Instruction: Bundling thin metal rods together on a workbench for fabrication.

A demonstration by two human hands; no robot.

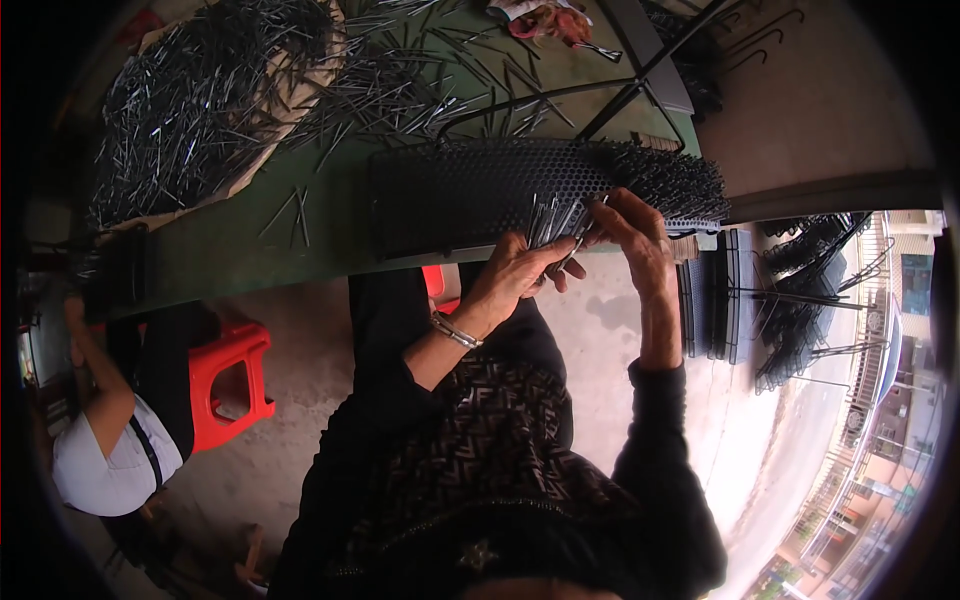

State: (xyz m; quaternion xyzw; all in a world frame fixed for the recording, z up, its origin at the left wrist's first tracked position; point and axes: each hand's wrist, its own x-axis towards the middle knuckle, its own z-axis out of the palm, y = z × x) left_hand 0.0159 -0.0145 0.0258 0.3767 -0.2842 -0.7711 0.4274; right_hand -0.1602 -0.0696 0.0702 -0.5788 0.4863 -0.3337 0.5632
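We see a green table (pixel 250 260) spanning the upper scene, with a heap of loose dark rods (pixel 215 110) at its left. Next in size, a dark perforated panel (pixel 460 190) lies along the near edge, its right end crowded with dark upright pins (pixel 665 180). Of hazards, we judge the largest to be the panel itself: a forearm pressing on it so close to the edge could shift or tip it. A lesser one is the bundle of slender metal rods (pixel 545 220), which could fan out and drop to the floor should the grip slacken. The smallest is a single rod, which might be dragged loose by its neighbours if they tangle. We find the bundle clasped in the left hand (pixel 515 275), its tips splayed upward before the panel's near side. The right hand (pixel 640 235) arches in from the right, fingers bent and their tips just beside the bundle; whether they pinch a rod, we cannot tell.
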